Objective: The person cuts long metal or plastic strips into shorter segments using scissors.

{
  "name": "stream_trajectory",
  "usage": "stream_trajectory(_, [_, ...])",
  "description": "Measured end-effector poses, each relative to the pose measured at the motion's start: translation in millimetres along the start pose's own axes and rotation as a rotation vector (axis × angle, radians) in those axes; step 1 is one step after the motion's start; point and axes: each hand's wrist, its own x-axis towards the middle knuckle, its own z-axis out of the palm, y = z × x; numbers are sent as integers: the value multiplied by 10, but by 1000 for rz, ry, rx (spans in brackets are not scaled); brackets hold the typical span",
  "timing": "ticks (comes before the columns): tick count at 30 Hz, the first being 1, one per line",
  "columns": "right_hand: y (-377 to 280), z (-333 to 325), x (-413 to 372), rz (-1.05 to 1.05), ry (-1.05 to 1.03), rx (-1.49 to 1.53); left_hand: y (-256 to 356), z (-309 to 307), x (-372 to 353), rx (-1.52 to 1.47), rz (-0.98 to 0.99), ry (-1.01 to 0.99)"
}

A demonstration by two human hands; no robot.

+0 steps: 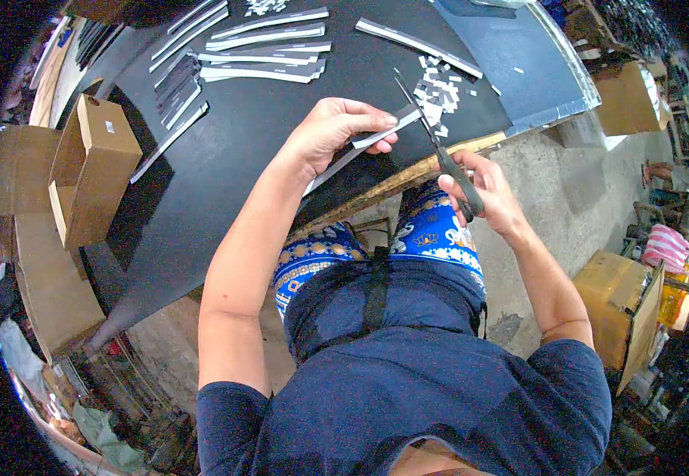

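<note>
Between the thumb and fingers of my left hand (344, 131) is a black-and-white strip (388, 129), its far end pointing right and its tail running down toward the table edge. My right hand (483, 190) is closed around the handles of black scissors (457, 176). The scissor blades lie around the far end of the strip, pointing up and left. Just beyond the blades, small cut pieces (440, 91) are scattered on the black table (225, 174). Above them lies a long strip (416, 46).
Bundles of strips (265, 59) lie across the far table, with more strips (178, 95) to their left. An open cardboard box (106, 166) stands on the left. Another carton (610, 297) is on the floor at right. A blue sheet (531, 71) covers the table's right part.
</note>
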Motion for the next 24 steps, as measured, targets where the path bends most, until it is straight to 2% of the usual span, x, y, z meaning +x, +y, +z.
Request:
stream_trajectory(17, [82,-12,35,-28,43,-37,8,-7,5,10,0,-7])
stream_trajectory(24, [74,5,-2,26,24,32,8,2,-3,6,-1,-3])
